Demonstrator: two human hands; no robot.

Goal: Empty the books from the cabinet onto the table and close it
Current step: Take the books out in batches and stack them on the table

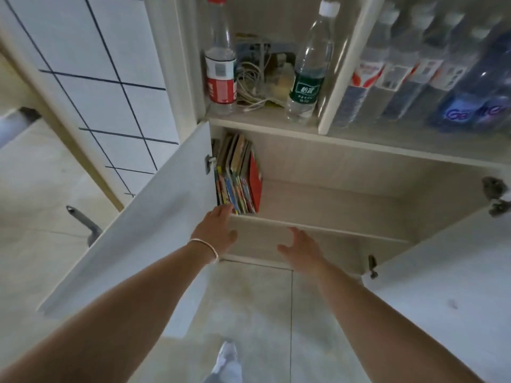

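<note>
The left hand [217,230], fingers straight and holding nothing, reaches its fingertips to the bottom edges of a row of thin colourful upright books [239,178], likely to draw them out. The right hand [300,248], spread and bare, hovers nearby. The books stand at the far left of the pale wooden cabinet [331,208], both white doors [154,217] swung wide.
</note>
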